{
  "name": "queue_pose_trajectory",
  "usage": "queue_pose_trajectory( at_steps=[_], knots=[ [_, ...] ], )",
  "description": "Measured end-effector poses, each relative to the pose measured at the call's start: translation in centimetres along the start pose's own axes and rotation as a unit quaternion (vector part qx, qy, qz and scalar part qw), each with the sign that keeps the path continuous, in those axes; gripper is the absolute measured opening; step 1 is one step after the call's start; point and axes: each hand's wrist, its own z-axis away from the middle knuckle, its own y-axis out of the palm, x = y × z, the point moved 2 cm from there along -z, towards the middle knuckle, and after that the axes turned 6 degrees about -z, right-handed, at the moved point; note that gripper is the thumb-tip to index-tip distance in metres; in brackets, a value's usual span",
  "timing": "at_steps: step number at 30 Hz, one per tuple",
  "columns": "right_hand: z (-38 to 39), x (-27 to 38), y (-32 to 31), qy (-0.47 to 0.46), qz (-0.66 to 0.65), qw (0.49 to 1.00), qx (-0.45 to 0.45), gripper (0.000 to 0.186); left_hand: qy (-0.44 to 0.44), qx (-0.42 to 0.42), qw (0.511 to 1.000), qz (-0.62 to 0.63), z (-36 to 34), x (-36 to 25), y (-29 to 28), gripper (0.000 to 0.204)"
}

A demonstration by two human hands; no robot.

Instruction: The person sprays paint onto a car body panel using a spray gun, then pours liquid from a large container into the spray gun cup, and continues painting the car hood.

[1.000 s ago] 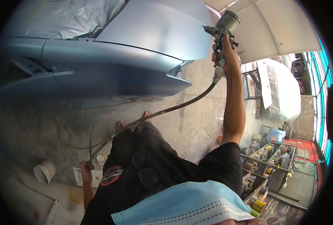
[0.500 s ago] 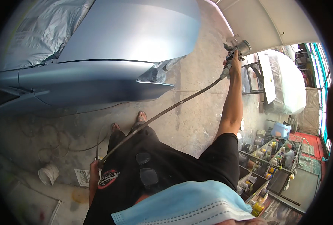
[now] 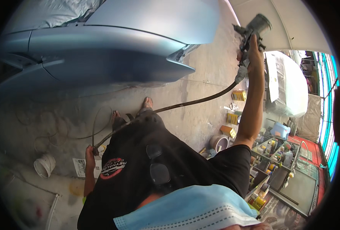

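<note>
Out at the upper right, my right hand is closed around the grip of a paint spray gun with a round metal cup on it. From the gun's wrapped lower end, a dark air hose sags across in front of my legs. Low on the left, my left hand is closed on a bend of that hose. The satin blue-grey car body fills the upper left, apart from the gun. Silver sheeting masks part of it.
Loose hose loops and a white bucket lie on the left floor. Several yellow tins stand below my right arm. A rack of paint cans is at the right, beyond it a plastic-covered vehicle part.
My right hand has carried the spray gun farther up and right. The left hand has shifted slightly left and up with the hose. The view has moved, showing yellow tins under my arm.
</note>
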Motion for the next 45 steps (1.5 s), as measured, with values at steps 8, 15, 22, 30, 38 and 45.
queue_pose_trajectory(
  at_steps=[8,15,22,30,38,45],
  knots=[
    [12.4,8.7,15.4,-0.147,0.007,0.978,0.148,0.049,0.027,-0.033,0.999,0.01,1.6,-1.2,-6.9,0.045],
    [15.3,8.6,17.8,-0.084,-0.032,0.987,0.135,0.053,0.01,-0.118,0.981,0.152,3.3,-1.8,-9.7,0.045],
    [8.5,-0.2,6.8,-0.003,-0.03,0.994,0.102,0.044,0.035,-0.069,0.997,0.018,2.3,-3.6,-7.0,0.046],
    [0.3,-8.5,-7.7,0.071,-0.063,0.995,-0.027,0.044,0.032,-0.013,0.995,-0.091,0.9,-6.3,0.9,0.045],
    [-6.9,-14.9,-14.2,0.062,-0.088,0.989,-0.106,0.046,0.055,0.008,0.992,-0.112,0.2,-8.1,7.2,0.046],
    [-0.4,-10.0,-10.2,0.013,-0.004,0.995,-0.097,0.042,0.042,-0.036,0.994,-0.098,-0.7,-4.1,4.4,0.048]
  ],
)
